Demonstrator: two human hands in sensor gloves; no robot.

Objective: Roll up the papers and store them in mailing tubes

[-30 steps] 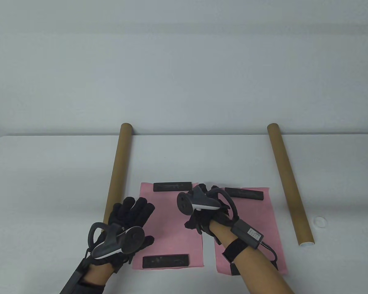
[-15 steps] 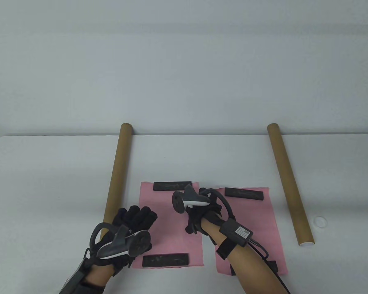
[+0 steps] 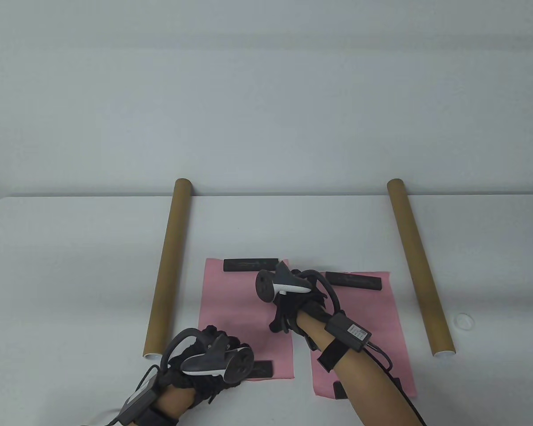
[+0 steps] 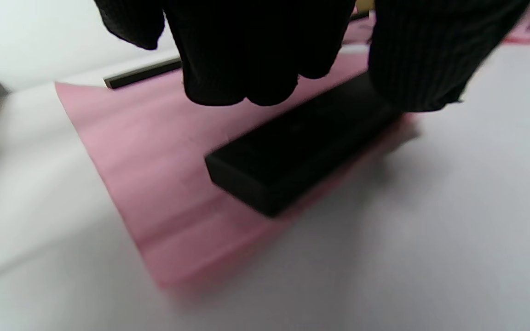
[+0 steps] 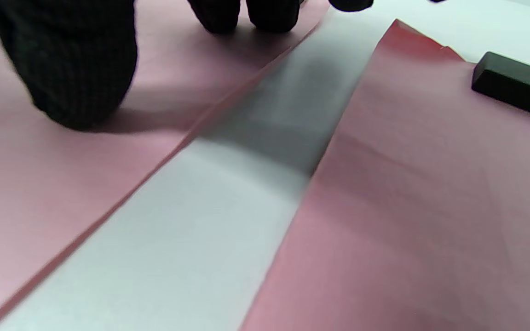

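Two pink papers lie side by side: the left paper [image 3: 235,319] [image 4: 154,174] [image 5: 39,184] and the right paper [image 3: 359,328] [image 5: 407,207]. Black bar weights sit on their ends. My left hand [image 3: 208,359] [image 4: 334,78] hovers over the near weight [image 3: 262,369] [image 4: 302,147]. Its fingers are on the far side and the thumb [image 4: 430,59] at the near end; the blur hides whether it grips. My right hand [image 3: 293,306] [image 5: 177,46] presses its fingertips [image 5: 269,18] and thumb on the left paper's right edge. Two brown mailing tubes, left tube [image 3: 169,266] and right tube [image 3: 419,266], flank the papers.
Far weights lie on the left paper [image 3: 250,265] and on the right paper [image 3: 353,280] [image 5: 513,92]. Another weight [image 3: 339,390] peeks out under my right forearm. A small clear cap [image 3: 464,320] lies by the right tube. A strip of bare table [image 5: 246,184] separates the papers.
My left hand has pulled back from the left tube's side onto the near weight. The left paper and its weights have slid slightly away. My right hand has barely moved.
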